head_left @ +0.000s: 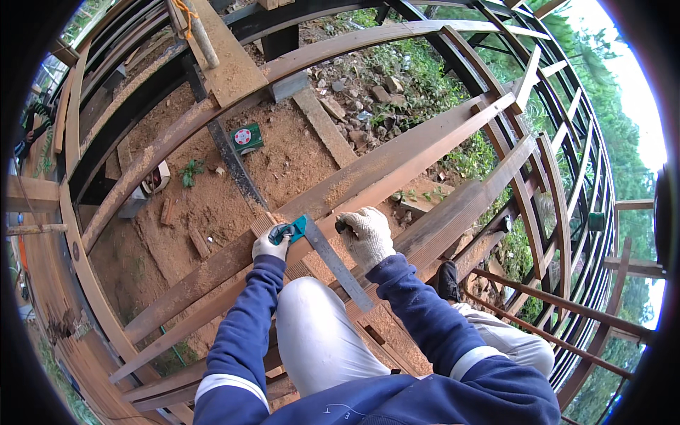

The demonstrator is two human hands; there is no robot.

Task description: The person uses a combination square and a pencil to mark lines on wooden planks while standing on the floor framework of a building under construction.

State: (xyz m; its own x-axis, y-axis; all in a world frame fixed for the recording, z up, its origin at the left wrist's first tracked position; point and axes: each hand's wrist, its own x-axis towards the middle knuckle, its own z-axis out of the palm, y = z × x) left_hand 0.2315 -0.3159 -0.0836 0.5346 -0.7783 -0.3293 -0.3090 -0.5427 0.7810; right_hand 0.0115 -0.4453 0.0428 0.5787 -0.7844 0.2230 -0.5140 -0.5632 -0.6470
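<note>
My left hand, in a white glove with dark fingertips, grips the teal handle of a try square pressed against a long wooden beam. The square's grey metal blade runs back toward my knee. My right hand, in a white knit glove, rests on the beam just right of the blade with fingers curled around a small dark object, apparently a pencil. Both blue sleeves come in from below, and my knee in white trousers sits under the square.
Parallel wooden joists and dark steel beams span bare soil below. A green box, a concrete slab, rubble and weeds lie on the ground. Railings curve along the right. A plank with a wooden handle lies far up.
</note>
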